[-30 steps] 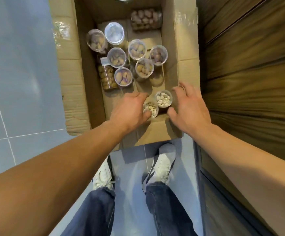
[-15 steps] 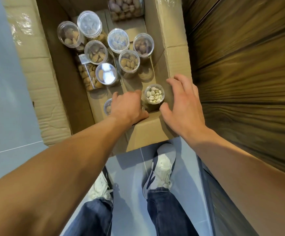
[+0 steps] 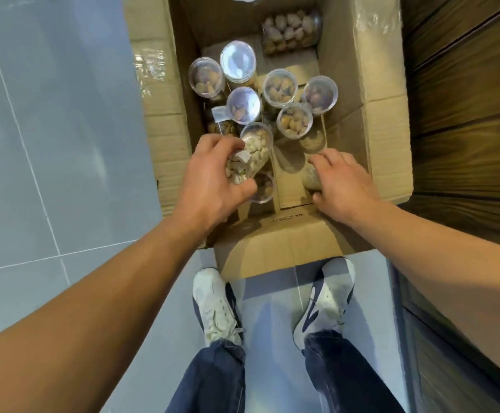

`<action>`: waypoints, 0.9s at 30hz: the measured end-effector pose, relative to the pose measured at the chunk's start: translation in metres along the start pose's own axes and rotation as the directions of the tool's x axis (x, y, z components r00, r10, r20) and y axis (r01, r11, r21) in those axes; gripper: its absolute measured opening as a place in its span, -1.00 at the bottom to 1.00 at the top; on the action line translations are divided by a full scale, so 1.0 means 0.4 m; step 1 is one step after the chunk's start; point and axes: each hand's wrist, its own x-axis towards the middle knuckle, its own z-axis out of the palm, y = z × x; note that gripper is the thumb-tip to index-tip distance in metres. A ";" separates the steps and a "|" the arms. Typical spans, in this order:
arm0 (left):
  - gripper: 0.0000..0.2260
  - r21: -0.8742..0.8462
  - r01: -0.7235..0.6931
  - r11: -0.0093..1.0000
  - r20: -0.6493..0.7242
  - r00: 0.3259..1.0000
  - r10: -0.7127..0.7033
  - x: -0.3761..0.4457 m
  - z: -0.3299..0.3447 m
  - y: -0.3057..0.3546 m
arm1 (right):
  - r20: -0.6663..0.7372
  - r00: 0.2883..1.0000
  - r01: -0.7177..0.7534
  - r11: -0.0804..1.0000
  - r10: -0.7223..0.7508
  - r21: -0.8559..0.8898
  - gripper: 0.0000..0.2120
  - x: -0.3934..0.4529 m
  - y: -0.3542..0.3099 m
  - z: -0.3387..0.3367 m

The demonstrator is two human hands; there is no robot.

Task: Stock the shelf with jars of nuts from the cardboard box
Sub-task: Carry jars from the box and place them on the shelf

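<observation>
Seen from above, an open cardboard box (image 3: 386, 120) sits on a grey tile floor (image 3: 49, 144), with dark wood panelling at 3 o'clock. The left hand (image 3: 213, 180) has a closed grip around a tilted clear jar (image 3: 251, 156) of pale nuts, raised over the box. The right hand (image 3: 341, 183) curls around another jar (image 3: 310, 178) at the box's near-right corner. More jars (image 3: 280, 86) stand toward 12 o'clock.

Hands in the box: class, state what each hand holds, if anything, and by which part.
Left hand grips a tilted jar round its side. Right hand curls over another jar, mostly hidden.
</observation>
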 end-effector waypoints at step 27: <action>-0.64 0.011 0.007 1.000 -0.115 0.993 -0.005 -0.360 -0.559 0.282 | -0.250 0.963 0.134 0.984 -0.102 0.114 -0.38 -0.457 -0.294 -0.638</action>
